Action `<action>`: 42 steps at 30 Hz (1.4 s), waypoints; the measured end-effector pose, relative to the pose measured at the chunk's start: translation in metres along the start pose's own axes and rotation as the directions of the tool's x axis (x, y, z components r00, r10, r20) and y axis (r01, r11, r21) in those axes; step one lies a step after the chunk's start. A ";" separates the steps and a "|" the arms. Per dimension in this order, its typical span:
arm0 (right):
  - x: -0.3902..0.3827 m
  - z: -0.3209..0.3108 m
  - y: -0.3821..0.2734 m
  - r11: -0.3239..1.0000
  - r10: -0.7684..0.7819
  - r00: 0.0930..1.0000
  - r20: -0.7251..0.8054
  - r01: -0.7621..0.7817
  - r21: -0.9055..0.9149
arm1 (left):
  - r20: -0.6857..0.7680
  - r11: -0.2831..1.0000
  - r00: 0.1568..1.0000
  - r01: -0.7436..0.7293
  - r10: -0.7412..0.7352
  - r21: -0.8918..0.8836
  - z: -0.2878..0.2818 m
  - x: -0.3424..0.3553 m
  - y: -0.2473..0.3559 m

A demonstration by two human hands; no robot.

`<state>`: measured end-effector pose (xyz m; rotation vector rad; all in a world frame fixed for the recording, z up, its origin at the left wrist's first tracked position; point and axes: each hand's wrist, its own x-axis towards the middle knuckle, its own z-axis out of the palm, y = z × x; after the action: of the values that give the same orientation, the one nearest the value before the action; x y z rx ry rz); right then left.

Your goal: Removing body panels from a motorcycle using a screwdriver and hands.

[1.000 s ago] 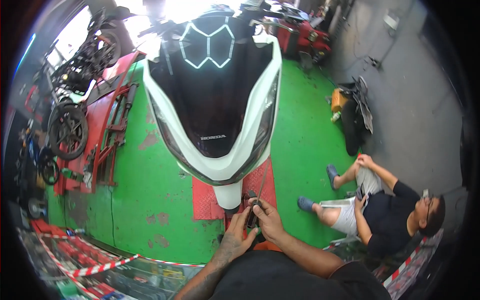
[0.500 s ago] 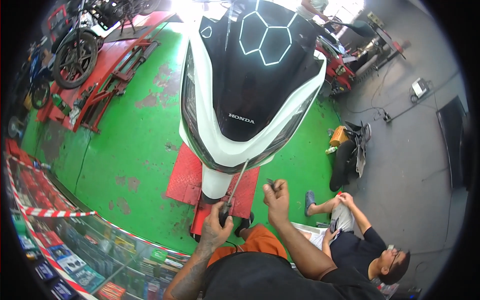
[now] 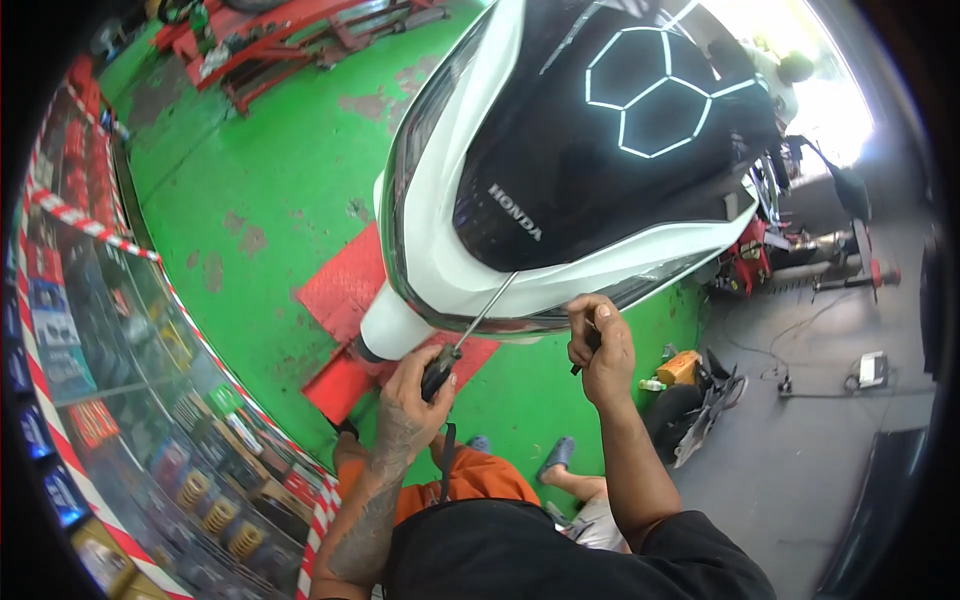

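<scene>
My left hand [image 3: 408, 397] is closed around the black handle of a screwdriver [image 3: 488, 309]. Its long metal shaft slants up and right, the tip appearing at the lower edge of the black front panel [image 3: 560, 190] of a white-and-black scooter [image 3: 450, 280]. I cannot tell if it touches. Right of the screwdriver, my right hand [image 3: 610, 360] is raised near the scooter's lower right front edge. Its fingers curl around a small dark object [image 3: 592, 338], mostly hidden and too small to name.
The scooter's front rises over a red metal ramp [image 3: 345, 285]. At left stands a glass display case [image 3: 150, 390] edged with red-white tape. A red lift [image 3: 290, 40] is at far left. Dark parts and an orange container [image 3: 680, 367] lie right. A seated person's foot in a blue clog [image 3: 556, 457] shows below.
The view has swung, so the scooter now appears tilted and nearer. My left hand brings the screwdriver tip up to the black panel's lower edge. My right hand has risen, fingers curled toward me.
</scene>
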<state>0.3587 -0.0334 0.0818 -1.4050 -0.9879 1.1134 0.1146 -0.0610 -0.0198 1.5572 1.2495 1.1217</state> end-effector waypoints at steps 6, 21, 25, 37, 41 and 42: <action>0.004 0.025 0.026 0.912 0.043 0.952 0.304 0.087 -0.401 | -0.040 0.988 0.998 -0.053 0.048 -0.143 -0.002 0.015 -0.004; 0.026 0.043 0.058 0.998 0.035 0.973 0.228 -0.044 0.037 | -0.176 0.840 0.954 -0.298 0.243 -0.453 0.030 0.028 -0.080; 0.035 0.027 0.051 0.999 0.024 0.969 0.245 -0.015 -0.041 | -0.210 0.821 0.948 -0.313 0.239 -0.477 0.052 0.031 -0.085; 0.054 0.048 0.039 0.985 0.000 0.996 0.085 0.015 -0.174 | -0.261 0.848 0.917 -0.382 0.300 -0.368 0.076 0.051 -0.077; 0.061 0.046 0.028 0.952 -0.058 0.998 0.040 0.067 -0.297 | -0.276 0.867 0.909 -0.391 0.312 -0.308 0.077 0.058 -0.071; 0.064 0.048 0.027 0.952 -0.056 0.997 0.049 0.069 -0.298 | -0.283 0.871 0.906 -0.395 0.315 -0.293 0.076 0.061 -0.070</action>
<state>0.3269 0.0356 0.0465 -1.5844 -1.2631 0.9762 0.1771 0.0057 -0.0982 1.4492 0.8536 1.7017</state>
